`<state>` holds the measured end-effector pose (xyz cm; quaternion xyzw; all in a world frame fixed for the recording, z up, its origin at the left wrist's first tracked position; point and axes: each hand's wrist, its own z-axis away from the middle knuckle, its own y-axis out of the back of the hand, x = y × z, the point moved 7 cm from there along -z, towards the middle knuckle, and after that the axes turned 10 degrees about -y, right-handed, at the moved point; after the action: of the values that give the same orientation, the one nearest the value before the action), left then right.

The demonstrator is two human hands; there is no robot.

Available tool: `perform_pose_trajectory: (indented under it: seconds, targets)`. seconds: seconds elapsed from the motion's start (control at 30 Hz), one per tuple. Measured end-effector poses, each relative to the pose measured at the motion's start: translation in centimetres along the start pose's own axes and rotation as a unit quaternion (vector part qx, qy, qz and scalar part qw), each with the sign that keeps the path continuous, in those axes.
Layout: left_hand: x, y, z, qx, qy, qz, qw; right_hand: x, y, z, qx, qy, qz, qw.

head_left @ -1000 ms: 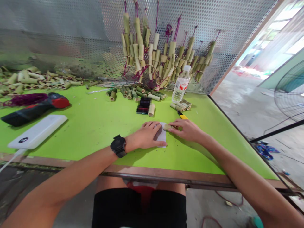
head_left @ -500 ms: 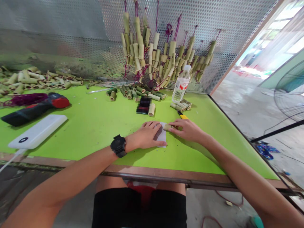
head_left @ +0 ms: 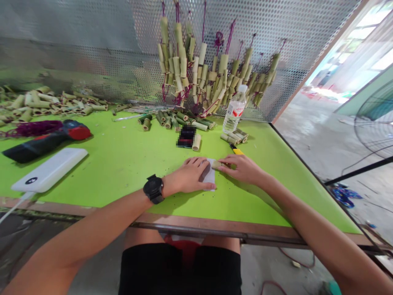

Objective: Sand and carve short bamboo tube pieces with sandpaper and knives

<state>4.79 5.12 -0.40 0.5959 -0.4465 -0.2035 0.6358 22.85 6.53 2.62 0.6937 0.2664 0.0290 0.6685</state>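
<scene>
Hardly anything changes from the last second: both hands stay where they were, so the work appears to be at the same point. The left hand (head_left: 193,175) lies flat, fingers loosely spread, over a white paper (head_left: 210,181) on the green table (head_left: 116,162). To its right, the right hand (head_left: 241,167) pinches a small bamboo piece (head_left: 216,164) by the paper's right edge. The yellow knife (head_left: 238,151) lies just beyond, on the far side.
</scene>
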Motion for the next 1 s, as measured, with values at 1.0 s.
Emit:
perform_pose_trajectory:
  seconds: [1.0]
  targets:
    - [0.0, 0.0, 0.0, -0.005, 0.004, -0.004, 1.0, -0.4, -0.2, 0.4, -0.014, -0.028, 0.055, 0.998]
